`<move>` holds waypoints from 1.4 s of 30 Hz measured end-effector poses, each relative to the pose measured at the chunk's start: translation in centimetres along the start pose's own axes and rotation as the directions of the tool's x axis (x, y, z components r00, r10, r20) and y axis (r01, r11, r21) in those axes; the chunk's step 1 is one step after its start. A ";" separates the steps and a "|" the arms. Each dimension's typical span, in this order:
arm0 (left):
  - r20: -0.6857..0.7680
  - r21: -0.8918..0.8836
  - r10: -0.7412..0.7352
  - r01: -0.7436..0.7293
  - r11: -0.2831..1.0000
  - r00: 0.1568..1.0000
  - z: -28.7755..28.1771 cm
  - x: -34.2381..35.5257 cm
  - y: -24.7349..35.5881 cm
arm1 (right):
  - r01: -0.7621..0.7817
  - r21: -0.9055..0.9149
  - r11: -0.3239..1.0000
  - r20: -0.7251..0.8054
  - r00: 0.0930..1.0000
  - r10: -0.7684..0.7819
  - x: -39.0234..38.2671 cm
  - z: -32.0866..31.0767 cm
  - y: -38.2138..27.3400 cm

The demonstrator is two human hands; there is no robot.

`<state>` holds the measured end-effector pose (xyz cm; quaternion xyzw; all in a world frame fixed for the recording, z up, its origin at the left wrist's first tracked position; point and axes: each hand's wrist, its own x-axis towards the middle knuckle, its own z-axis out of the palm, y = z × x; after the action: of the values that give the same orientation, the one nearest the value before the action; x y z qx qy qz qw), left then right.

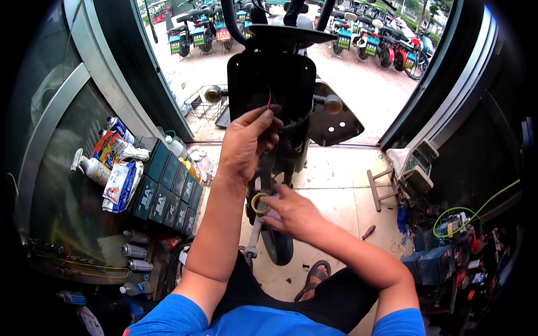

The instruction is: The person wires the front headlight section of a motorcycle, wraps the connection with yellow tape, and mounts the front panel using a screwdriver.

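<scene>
Pinched between the fingertips of my left hand (252, 134) is a thin red wire (269, 98), in front of the black rear panel (246, 75) of an upright two-wheeler, with a round lamp (214, 94) on either side. Lower down, my right hand (291, 213) is at a yellowish tape roll (254, 203) beside the metal frame, above the tire (280, 252). Its thumb and fingers are apart around the roll's right side and slightly blurred; I cannot tell whether they grip it.
Stacked dark boxes (159, 199) with bottles and packets stand left. A small stool (378, 190), a screwdriver (368, 232), a green cable (476, 217) and clutter lie right. A dark plate (330, 134) sits behind the vehicle. Several parked two-wheelers (370, 33) stand outside the doorway.
</scene>
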<state>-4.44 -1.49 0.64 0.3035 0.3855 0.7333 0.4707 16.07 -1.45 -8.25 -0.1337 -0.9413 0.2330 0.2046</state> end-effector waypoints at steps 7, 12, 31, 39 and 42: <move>-0.100 -0.062 -0.035 0.029 0.998 0.994 -0.3 -0.5 -0.6 | -0.116 -0.006 0.993 -0.057 0.992 0.115 1.7 3.0 -1.4; -0.141 -0.012 0.008 -0.010 1.000 0.990 0.3 -1.1 -0.2 | -0.170 0.278 0.945 -0.234 0.943 0.238 3.0 -6.4 -3.6; -0.117 0.004 0.084 -0.084 0.996 0.990 0.5 -0.5 0.0 | -0.181 0.011 0.984 0.076 0.981 0.179 13.6 -17.1 -1.4; -0.207 0.182 0.148 -0.110 0.977 0.967 0.5 -0.2 -0.2 | -0.316 0.118 0.941 0.144 0.943 0.298 13.0 -17.8 -1.1; -0.174 0.059 0.045 -0.035 0.998 0.984 0.2 -0.5 0.3 | -0.466 0.276 0.841 0.225 0.882 0.415 12.4 -18.5 -1.6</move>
<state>-4.21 -1.95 0.97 0.2583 0.4396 0.7554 0.4116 13.21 8.59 11.46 -0.2929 -0.8471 0.4341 0.0902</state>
